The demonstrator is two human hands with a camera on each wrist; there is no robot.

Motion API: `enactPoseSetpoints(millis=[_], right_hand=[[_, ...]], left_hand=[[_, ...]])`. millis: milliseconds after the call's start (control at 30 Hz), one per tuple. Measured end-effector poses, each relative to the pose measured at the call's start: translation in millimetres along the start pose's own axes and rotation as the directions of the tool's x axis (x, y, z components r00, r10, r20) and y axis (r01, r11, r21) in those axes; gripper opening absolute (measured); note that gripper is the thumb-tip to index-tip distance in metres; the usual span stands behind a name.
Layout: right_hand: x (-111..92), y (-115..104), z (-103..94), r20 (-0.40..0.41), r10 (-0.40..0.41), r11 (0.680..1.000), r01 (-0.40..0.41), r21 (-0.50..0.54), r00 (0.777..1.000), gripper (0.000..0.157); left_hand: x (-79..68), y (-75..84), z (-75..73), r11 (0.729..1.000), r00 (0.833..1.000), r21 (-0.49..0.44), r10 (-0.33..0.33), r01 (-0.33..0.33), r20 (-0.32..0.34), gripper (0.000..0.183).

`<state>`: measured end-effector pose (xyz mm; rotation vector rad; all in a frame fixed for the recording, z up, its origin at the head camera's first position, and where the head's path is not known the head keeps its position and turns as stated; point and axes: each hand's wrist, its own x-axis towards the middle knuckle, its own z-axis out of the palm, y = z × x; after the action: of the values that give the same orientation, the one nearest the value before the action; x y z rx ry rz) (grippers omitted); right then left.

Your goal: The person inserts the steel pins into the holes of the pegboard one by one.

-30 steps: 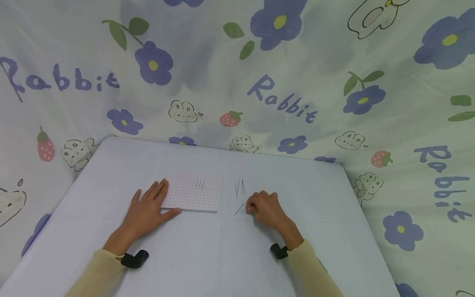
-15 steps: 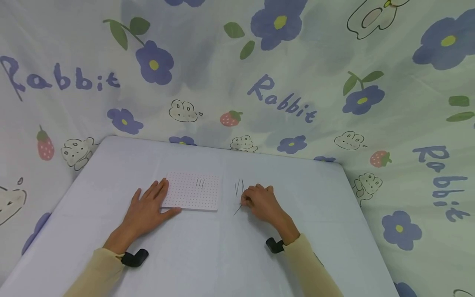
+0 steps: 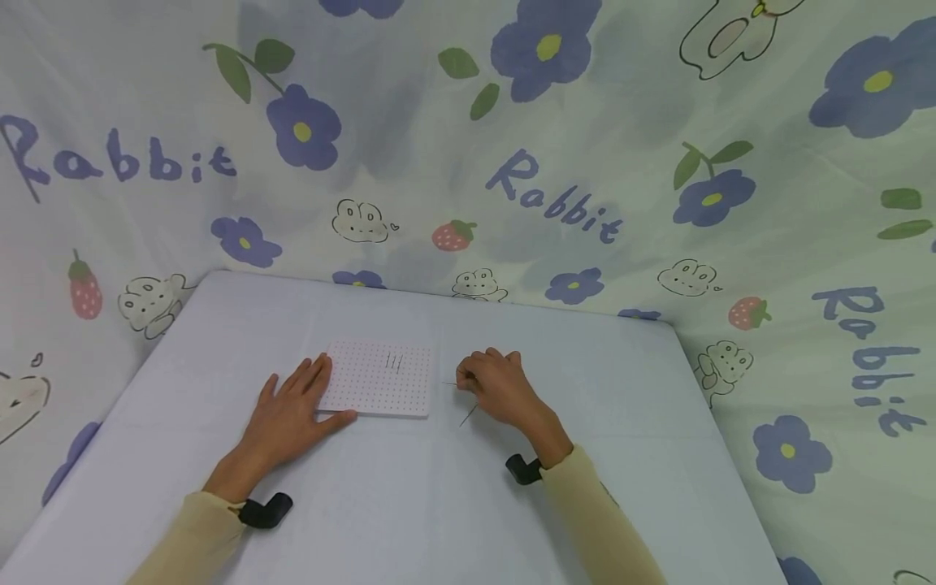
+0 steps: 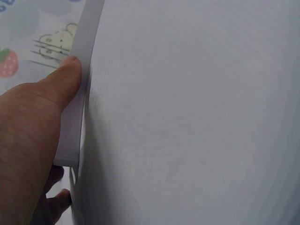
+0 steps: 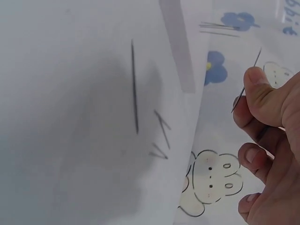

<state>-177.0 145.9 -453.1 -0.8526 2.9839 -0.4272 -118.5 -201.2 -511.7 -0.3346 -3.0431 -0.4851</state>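
A white board (image 3: 366, 398) with a grid of small holes lies on the table, and three thin dark needles (image 3: 394, 362) stand in it. My left hand (image 3: 285, 418) rests at the board's left side, fingers extended, thumb against the near edge. To the right of the board, my right hand (image 3: 500, 386) pinches a needle (image 5: 257, 57) between thumb and index finger, above the table. A loose needle (image 3: 468, 416) lies just below that hand. In the right wrist view, further loose needles (image 5: 161, 129) lie beyond it; the head view has them behind the hand.
A white cloth covers the table (image 3: 380, 504), whose far edge meets a curtain (image 3: 409, 162) printed with flowers, rabbits and lettering. A black wrist camera (image 3: 266, 510) sits on the left wrist, another black camera (image 3: 523, 469) on the right.
My right hand has risen from the table and moved left and away from me toward the board, a needle now showing in its fingertips. The left hand has stayed put.
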Motion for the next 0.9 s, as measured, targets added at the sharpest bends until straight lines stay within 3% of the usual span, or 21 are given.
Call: enactPoseSetpoints(millis=[333, 600, 900], right_hand=[[17, -20, -5.4, -0.012, -0.053, 0.997, 0.054, 0.052, 0.998, 0.014], [30, -30, -1.6, -0.004, -0.048, 0.991, 0.048, 0.128, 0.999, 0.007], [40, -37, 1.7, -0.078, -0.071, 0.989, 0.081, 0.124, 0.994, 0.006]], left_hand=[[-0.1, 0.4, -1.1, 1.000, 1.000, -0.002, -0.004, 0.004, 0.007, 0.107], [0.8, -0.6, 0.2, 1.000, 1.000, 0.002, 0.005, -0.005, -0.005, 0.107], [0.4, 0.7, -0.6, 1.000, 1.000, 0.004, 0.000, 0.000, -0.004, 0.107]])
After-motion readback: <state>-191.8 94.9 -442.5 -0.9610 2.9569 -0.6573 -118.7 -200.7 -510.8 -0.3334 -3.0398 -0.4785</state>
